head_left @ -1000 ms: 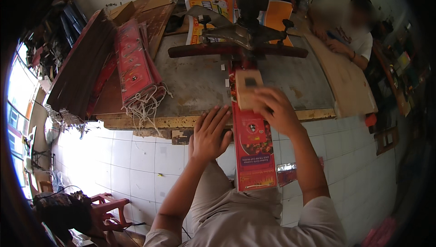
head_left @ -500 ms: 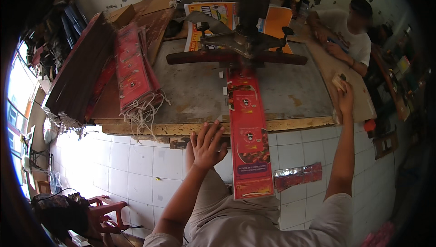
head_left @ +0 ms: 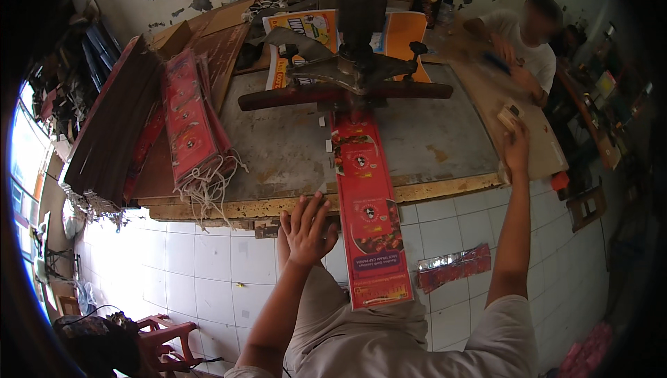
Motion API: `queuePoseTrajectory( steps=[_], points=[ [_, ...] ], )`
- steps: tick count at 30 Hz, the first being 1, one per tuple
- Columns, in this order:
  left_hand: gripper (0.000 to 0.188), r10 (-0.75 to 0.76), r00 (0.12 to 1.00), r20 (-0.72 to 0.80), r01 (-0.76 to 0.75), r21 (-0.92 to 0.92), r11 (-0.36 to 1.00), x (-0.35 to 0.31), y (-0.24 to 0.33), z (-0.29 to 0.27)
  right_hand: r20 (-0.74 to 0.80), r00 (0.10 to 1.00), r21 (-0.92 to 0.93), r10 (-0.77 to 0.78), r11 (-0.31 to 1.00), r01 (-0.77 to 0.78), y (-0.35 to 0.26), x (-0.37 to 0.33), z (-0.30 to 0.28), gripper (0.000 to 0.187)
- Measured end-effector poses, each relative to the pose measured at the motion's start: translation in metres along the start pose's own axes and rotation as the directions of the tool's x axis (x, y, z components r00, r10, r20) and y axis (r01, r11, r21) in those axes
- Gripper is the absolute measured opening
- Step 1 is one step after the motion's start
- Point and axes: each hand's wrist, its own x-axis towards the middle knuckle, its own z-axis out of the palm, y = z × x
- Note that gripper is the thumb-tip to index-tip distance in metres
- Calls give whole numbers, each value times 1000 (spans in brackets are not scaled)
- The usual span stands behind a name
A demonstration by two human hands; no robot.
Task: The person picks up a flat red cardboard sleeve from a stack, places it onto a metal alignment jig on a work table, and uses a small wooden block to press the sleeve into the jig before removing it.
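My left hand point(head_left: 306, 228) lies at the table's front edge with its fingers spread, holding nothing. Just right of it, a long red printed strip point(head_left: 373, 239) runs from the table over the front edge toward my lap. The strip's far end passes beneath a dark metal clamp with a wide bar point(head_left: 347, 93), which hides it. Out to the right, my right hand point(head_left: 516, 147) closes its fingers on a small pale block with a dark top point(head_left: 510, 117), above the brown side board. The block's exact kind cannot be made out.
On the left lie a bundle of red printed strips with white strings point(head_left: 191, 128) and a tall dark stack point(head_left: 114, 121). A co-worker point(head_left: 521, 37) sits at the far right. A red and silver strip point(head_left: 454, 267) lies on the tiled floor; a red stool point(head_left: 167, 340) stands lower left.
The whole view has shifted slightly, so the table appears further left. In my right hand the block now points more forward. The co-worker's hands have moved. My left hand stays at the edge.
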Motion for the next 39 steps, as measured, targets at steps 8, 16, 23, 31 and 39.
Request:
queuePoseTrajectory(
  steps=[8, 16, 23, 31, 39],
  points=[
    [50, -16, 999, 28, 16, 5, 1000, -1, 2, -1, 28, 999, 35, 22, 999, -23, 0, 0, -1, 53],
    [52, -33, 998, 50, 34, -28, 999, -1, 1, -5, 4, 999, -10, -34, 999, 34, 1, -2, 4, 56],
    [51, -14, 997, 72, 16, -34, 999, 2, 5, -10, 19, 999, -42, 32, 999, -31, -3, -5, -5, 56],
    [51, -50, 996, 76, 58, -104, 993, 8, 9, -20, 136, 984, 292, -112, 954, 68, -100, -87, -39, 60],
    [67, -58, 991, 117, 79, -181, 980, 14, 13, -31, 405, 760, 779, -509, 627, 5, -256, -251, -109, 107]
  ],
)
